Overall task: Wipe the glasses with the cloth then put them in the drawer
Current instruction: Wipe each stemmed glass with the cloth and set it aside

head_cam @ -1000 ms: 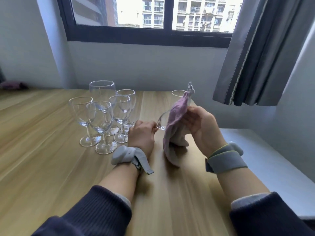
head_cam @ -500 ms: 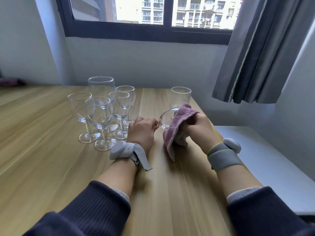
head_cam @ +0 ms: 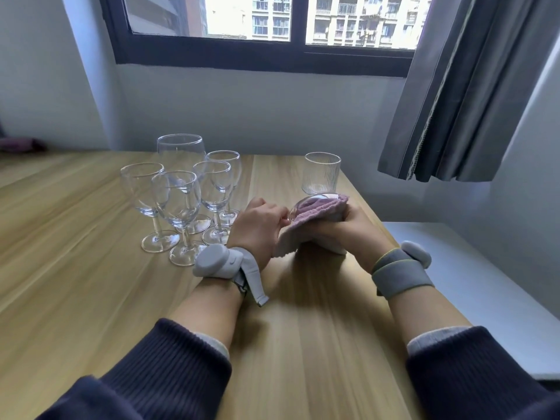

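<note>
You sit at a wooden tabletop (head_cam: 91,298) under a window (head_cam: 272,19), with a grey curtain (head_cam: 469,86) hanging at the right. Your left hand (head_cam: 257,228) has its fingers curled round the stem end of a wine glass (head_cam: 306,204) lying tipped on its side, likely to steady it while you rub. Your right hand (head_cam: 348,228) grips the pink cloth (head_cam: 303,225), bunched against the bowl, with some of it showing through the glass wall, so you appear to be wiping the inside. Five more stemmed glasses (head_cam: 178,195) stand upright in a close cluster just beside your left hand, clear of your working space, and a ribbed tumbler (head_cam: 321,174) stands just behind the cloth. No drawer is in view. By my reading the wiping is at an early stage.
</note>
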Available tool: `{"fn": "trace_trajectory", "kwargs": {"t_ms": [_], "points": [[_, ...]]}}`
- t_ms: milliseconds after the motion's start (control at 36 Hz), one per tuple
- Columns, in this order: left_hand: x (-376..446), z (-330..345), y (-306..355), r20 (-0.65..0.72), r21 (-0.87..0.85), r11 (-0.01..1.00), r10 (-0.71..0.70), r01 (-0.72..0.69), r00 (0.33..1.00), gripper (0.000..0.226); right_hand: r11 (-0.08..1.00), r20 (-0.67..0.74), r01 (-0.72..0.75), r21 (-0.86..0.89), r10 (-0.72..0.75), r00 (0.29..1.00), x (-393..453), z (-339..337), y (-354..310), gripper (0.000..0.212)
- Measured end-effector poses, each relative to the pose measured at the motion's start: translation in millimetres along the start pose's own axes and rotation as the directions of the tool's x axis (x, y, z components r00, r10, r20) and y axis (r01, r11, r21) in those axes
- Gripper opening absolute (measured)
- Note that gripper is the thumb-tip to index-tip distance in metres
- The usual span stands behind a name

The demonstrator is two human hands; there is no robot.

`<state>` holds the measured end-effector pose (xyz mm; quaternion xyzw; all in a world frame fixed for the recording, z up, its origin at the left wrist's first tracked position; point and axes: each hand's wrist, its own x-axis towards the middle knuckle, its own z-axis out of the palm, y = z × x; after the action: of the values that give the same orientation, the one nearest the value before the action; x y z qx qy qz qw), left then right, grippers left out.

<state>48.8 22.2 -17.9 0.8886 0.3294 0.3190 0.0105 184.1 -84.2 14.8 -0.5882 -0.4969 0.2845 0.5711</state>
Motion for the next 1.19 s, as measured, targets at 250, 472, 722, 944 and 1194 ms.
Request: {"fn": "trace_trajectory", "kwargs": {"t_ms": [250, 472, 722, 944, 1194], "points": [[-2, -1, 16, 0.015, 0.157, 0.985, 0.069, -0.071, 0.997, 0.019, 0.979, -0.320, -0.075, 0.189, 0.134, 0.938, 3, 4, 2, 0.017], [-1, 9, 13, -0.174, -0.191, 0.981, -0.005, -0.029, 0.985, 0.023, 0.921, -0.397, -0.125, 0.369, 0.278, 0.874, 7, 0, 8, 0.022], [3, 12, 20, 0.177, -0.802, 0.440, -0.472, 0.405, 0.864, 0.033, 0.926, -0.378, -0.132, 0.355, 0.271, 0.885, 4, 3, 5, 0.021], [6, 4, 17, 0.413, -0.830, 0.094, -0.560, 0.550, 0.718, 0.042, 0.976, -0.381, -0.015, 0.219, 0.099, 0.919, 1, 9, 2, 0.031], [2, 6, 13, 0.590, -0.761, -0.067, -0.486, 0.645, 0.645, 0.043, 0.994, -0.417, 0.059, 0.091, -0.015, 0.909, 0, 12, 4, 0.037]]}}
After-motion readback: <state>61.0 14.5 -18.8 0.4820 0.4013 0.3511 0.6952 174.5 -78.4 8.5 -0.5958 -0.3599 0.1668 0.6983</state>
